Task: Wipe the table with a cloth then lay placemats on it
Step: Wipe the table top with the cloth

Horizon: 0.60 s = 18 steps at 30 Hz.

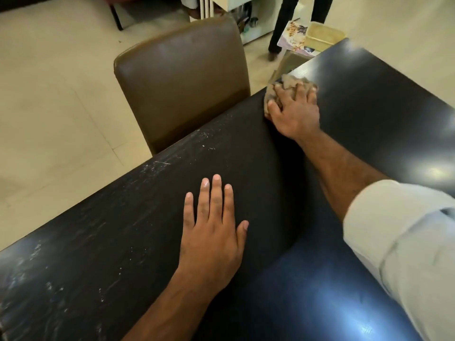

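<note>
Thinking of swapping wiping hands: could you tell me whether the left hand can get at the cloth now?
Probably, but awkwardly: bare table lies between the left hand and the cloth, yet the right hand holds it down and covers most of it.

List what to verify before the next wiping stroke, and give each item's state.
1. Right hand has a grip on the bunched cloth: ok.
2. Cloth lies on the table, close to its edge: ok.
3. Left hand rests flat on the table and holds nothing: ok.
4. Whitish marks along the table edge, dirt or scratches: cannot tell.
5. Chair stands against the table edge, off the top: ok.
6. Printed sheets past the far corner are the placemats: cannot tell.
</note>
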### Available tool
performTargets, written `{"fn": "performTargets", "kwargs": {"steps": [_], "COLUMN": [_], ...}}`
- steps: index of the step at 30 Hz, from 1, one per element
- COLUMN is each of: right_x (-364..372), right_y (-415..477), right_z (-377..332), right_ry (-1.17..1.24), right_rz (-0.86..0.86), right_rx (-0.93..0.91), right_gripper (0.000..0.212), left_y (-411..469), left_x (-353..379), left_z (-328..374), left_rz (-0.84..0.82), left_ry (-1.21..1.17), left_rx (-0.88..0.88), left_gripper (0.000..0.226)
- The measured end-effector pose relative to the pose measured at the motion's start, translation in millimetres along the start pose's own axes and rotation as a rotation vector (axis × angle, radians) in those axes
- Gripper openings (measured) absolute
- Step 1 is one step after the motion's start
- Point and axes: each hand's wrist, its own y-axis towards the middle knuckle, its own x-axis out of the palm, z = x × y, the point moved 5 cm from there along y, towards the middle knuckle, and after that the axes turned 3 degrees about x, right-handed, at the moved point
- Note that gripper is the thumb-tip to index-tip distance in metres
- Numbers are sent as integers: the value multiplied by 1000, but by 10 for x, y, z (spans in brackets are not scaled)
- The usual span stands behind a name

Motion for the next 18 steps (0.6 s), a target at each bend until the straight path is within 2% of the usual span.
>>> {"fn": "performTargets", "kwargs": {"steps": [2, 5, 9, 11, 14, 16, 18], "right_x": [77, 224, 293, 226, 59, 44, 128], "right_y": [-4, -526, -1378, -1389, -916, -642, -597], "right_z": [-373, -797, -546, -180, 167, 54, -330], "right_ry": [-24, -45, -100, -136, -142, -76, -75], "right_rz": [-18, -57, -105, -118, -60, -44, -15], "right_rx": [-109, -348, -494, -436, -220, -119, -154], "right_gripper": [68, 67, 69, 72, 73, 71, 69], "left_y": [-23, -35, -26, -26, -15, -21, -27], "left_x": [25, 15, -34, -70, -63, -55, -39], "left_z": [1, 7, 34, 34, 35, 19, 25], "left_rz": [12, 43, 20, 25, 15, 25, 45], "left_ry": [1, 2, 9, 9, -13, -17, -14], "left_rx": [5, -6, -12, -15, -24, -21, -7], "left_gripper": [78, 80, 81, 81, 76, 79, 80]}}
